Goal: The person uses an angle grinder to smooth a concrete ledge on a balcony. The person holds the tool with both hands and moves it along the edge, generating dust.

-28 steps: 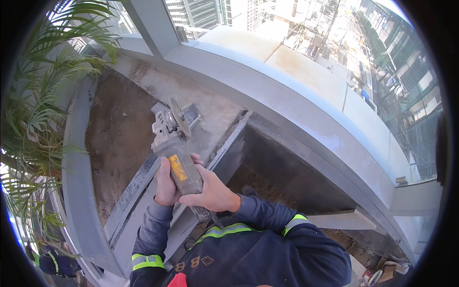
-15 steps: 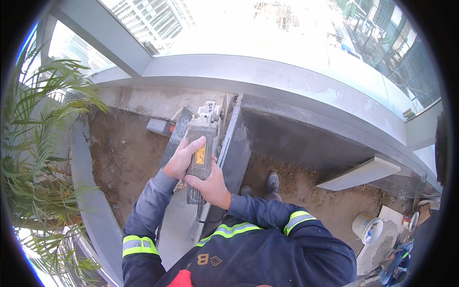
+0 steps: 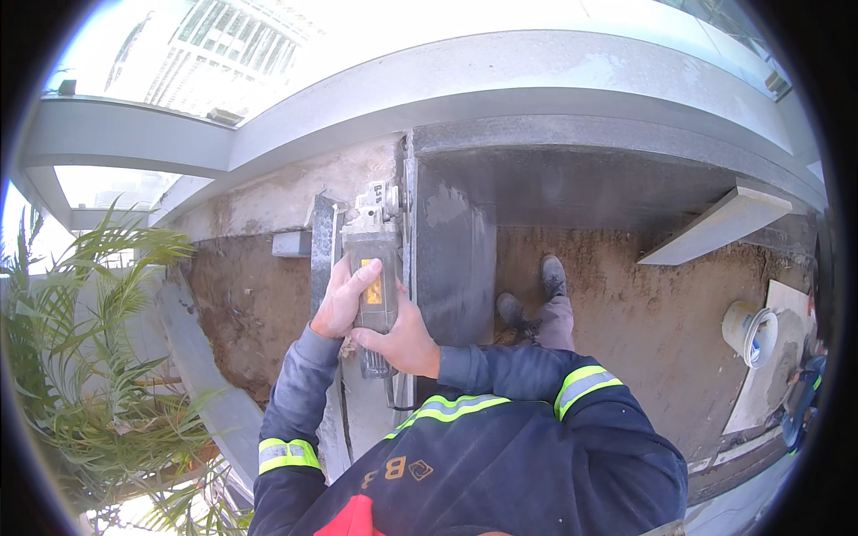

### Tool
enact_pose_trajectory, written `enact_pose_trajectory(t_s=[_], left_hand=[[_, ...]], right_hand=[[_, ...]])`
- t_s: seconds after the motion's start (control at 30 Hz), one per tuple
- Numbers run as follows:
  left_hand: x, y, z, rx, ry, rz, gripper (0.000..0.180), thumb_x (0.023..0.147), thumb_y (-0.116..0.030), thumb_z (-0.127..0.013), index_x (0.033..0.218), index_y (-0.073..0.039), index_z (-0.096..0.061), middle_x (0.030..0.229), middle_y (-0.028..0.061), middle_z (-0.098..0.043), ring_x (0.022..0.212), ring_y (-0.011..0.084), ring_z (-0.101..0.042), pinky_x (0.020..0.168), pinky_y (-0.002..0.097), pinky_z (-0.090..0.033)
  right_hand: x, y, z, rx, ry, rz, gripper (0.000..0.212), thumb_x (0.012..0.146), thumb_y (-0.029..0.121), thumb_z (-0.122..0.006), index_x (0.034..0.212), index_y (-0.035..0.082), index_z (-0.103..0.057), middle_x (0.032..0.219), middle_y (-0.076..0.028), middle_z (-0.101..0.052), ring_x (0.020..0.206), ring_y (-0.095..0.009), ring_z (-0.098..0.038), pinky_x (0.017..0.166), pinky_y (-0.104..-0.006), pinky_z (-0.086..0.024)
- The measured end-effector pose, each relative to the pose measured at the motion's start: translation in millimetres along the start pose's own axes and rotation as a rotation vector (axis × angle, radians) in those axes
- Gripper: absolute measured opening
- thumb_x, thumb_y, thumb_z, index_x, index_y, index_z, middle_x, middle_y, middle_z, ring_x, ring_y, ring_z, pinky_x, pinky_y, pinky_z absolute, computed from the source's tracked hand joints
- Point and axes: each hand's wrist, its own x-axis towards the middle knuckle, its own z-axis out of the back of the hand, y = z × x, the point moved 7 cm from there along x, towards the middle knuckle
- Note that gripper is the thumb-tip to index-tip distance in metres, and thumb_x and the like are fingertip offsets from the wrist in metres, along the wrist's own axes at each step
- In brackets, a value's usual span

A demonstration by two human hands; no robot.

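Both my hands grip a dusty grey angle grinder (image 3: 374,234), its metal head pointing away from me. My left hand (image 3: 341,299) wraps the left side of the body, with the thumb lying on top beside a yellow label. On the other side, my right hand (image 3: 407,341) closes around the rear of the body. The thin disc is seen nearly edge-on at the head's right, close along the pale top edge of an upright dark stone panel (image 3: 451,259). Whether the disc touches that edge, I cannot tell. A cord leaves the grinder's rear end.
Left of the grinder stands a narrow dark slab (image 3: 323,241), beside a grey block (image 3: 291,244) on soil. Palm fronds (image 3: 80,357) fill the left side. A loose pale board (image 3: 719,225) leans at right, near a white bucket (image 3: 740,329). My boots (image 3: 554,275) stand on soil.
The view has turned, so the surroundings appear shifted and rotated. The grinder now lies more in line with the panel's edge, its disc nearer to it. Both hands keep their hold.
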Motion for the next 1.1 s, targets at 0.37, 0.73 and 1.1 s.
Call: enact_pose_trajectory(t_s=[0.37,0.73,1.1], left_hand=[[6,16,2,-0.071,0.034,0.038,0.045,0.107,-0.034,-0.057,0.133,0.003,-0.052,0.101,0.0172,-0.07,0.088,0.0245,-0.074,0.078,0.0366,-0.062],[4,12,-5,0.016,-0.06,0.023,0.047,0.109,-0.038,-0.048,0.105,0.006,-0.063,0.091,0.0206,-0.072,0.082,0.0269,-0.074,0.073,0.0362,-0.063],[2,14,-5,0.02,-0.051,0.021,0.048,0.11,-0.039,-0.047,0.103,0.006,-0.063,0.089,0.0202,-0.071,0.082,0.0277,-0.074,0.073,0.0372,-0.063]], right_hand=[[-2,12,4,0.125,-0.043,-0.026,0.079,0.078,0.015,-0.085,0.143,-0.004,-0.042,0.13,-0.016,-0.054,0.123,-0.026,-0.056,0.11,-0.0401,-0.045],[-3,10,9,0.065,-0.022,-0.008,0.088,0.078,0.017,-0.085,0.148,-0.004,-0.037,0.137,-0.02,-0.051,0.131,-0.029,-0.051,0.114,-0.0416,-0.042],[-5,5,7,0.05,-0.003,0.016,0.09,0.079,0.019,-0.085,0.15,-0.006,-0.037,0.139,-0.021,-0.05,0.134,-0.032,-0.049,0.117,-0.0416,-0.038]])
